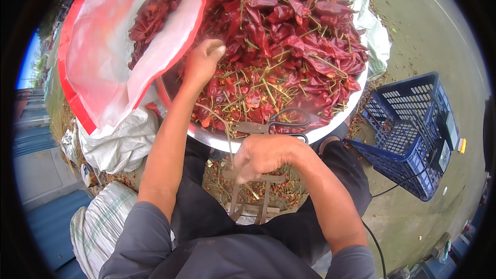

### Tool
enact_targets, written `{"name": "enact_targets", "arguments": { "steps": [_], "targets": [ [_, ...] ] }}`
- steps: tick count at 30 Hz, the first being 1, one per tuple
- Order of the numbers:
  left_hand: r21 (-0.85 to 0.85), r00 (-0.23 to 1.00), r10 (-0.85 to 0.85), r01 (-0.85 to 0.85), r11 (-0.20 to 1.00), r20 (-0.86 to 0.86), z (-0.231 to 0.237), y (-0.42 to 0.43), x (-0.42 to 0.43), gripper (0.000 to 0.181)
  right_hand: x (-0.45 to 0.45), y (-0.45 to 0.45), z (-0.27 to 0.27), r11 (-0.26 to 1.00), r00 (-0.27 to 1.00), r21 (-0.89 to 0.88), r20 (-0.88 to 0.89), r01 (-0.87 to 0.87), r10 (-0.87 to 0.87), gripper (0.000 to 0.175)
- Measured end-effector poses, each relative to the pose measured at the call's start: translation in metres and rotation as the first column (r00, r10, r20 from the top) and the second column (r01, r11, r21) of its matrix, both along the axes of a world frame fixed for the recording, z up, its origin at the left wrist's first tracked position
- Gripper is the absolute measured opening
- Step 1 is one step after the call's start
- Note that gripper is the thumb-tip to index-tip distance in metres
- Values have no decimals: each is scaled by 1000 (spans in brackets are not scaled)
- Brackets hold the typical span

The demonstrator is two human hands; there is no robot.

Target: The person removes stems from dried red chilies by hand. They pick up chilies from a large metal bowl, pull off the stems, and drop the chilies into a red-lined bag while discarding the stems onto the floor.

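Note:
A metal basin (341, 114) heaped with dried red chili peppers (279, 27) stands before my knees. My left hand (203, 62) is over its left side, thumb and fingers curled, beside the edge of a red-and-white plastic bag (100, 46); what it grips, if anything, is hidden. Inside the bag lie more dried chilies (155, 19). My right hand (263, 157) hangs just outside the near rim with blurred, bent fingers; whether it holds anything is unclear. Black-handled scissors (252, 127) lie at the near rim, blades leftward. A long dry stem (229, 139) hangs over the rim near them.
A blue plastic crate (403, 135) is at the right, with a black device and cable (399, 184) at its side. White woven sacks (120, 143) lie at the left. A wooden frame (252, 180) and scattered stems and chili scraps (286, 190) are between my legs.

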State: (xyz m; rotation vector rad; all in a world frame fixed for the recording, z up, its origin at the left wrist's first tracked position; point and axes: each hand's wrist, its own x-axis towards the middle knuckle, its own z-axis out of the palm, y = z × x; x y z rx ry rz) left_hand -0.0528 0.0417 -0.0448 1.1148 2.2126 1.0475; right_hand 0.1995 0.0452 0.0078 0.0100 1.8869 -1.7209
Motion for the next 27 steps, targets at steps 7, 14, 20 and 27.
{"name": "enact_targets", "arguments": {
  "steps": [7,14,20,27],
  "targets": [
    [-220,983,-180,186,958,46,-38,21,-21,61,-8,-10,-2,986,998,165,-51,-37,46,39],
    [-262,818,-235,107,959,-525,-52,13,-9,56,-12,-2,-21,860,893,290,-300,420,-335,30],
    [-368,979,-205,185,911,-16,-37,23,-11,55,-16,-6,-17,852,893,286,-249,438,-376,26],
    [-318,940,-315,263,911,-127,50,-10,26,49,-7,10,-9,457,560,340,-338,822,-756,29]
  ]
}}
